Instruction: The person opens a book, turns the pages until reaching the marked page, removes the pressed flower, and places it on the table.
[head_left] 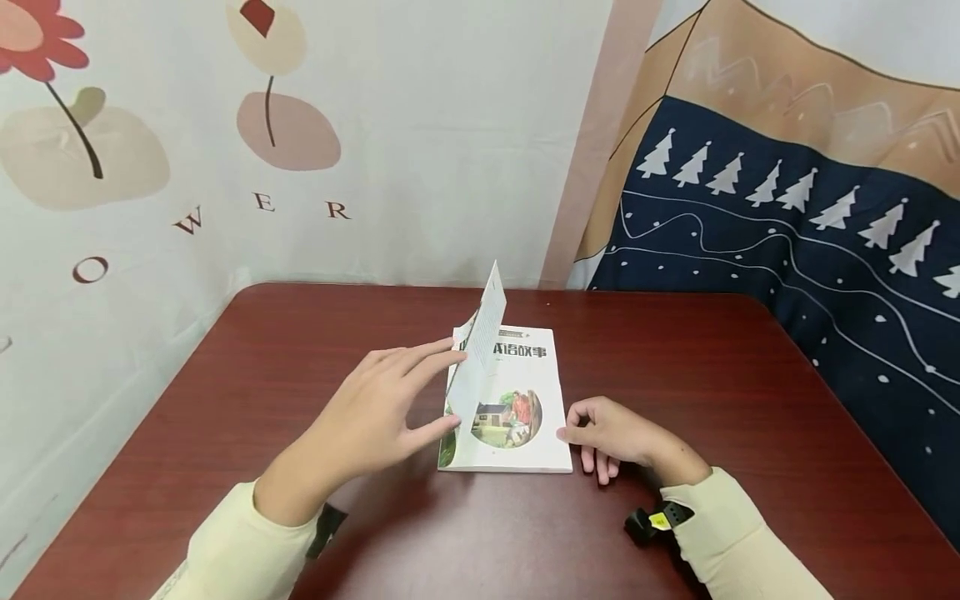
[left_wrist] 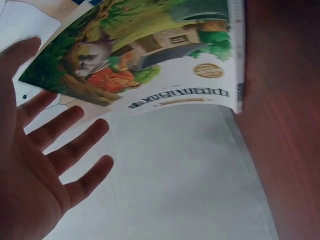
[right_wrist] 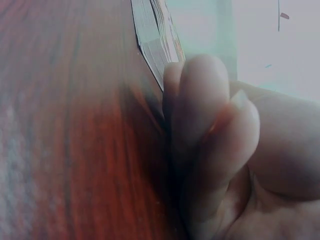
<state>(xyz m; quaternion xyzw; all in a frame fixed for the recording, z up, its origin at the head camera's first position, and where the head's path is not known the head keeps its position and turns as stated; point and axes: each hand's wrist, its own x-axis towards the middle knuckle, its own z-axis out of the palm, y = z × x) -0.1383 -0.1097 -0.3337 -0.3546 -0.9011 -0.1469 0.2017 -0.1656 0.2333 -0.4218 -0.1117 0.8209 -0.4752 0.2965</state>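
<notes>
A paperback book (head_left: 517, 429) lies on the table, its front cover (head_left: 483, 342) raised nearly upright along the left side. Below the cover, the title page carries dark lettering and a round picture of a house. My left hand (head_left: 382, 400) is left of the book, fingers spread and fairly straight, fingertips at the raised cover. In the left wrist view the cover's colourful outer face (left_wrist: 150, 55) bends beyond the fingers. On the right, my right hand (head_left: 611, 433) pinches the book's right edge near the lower corner. Curled fingers (right_wrist: 200, 95) sit beside the page edges in the right wrist view.
The reddish-brown table (head_left: 337, 317) has a back edge against a pale printed cloth (head_left: 435, 167). A navy cloth with white trees (head_left: 750, 225) hangs at the right. A black strap with a yellow tag (head_left: 660, 521) shows at the right sleeve.
</notes>
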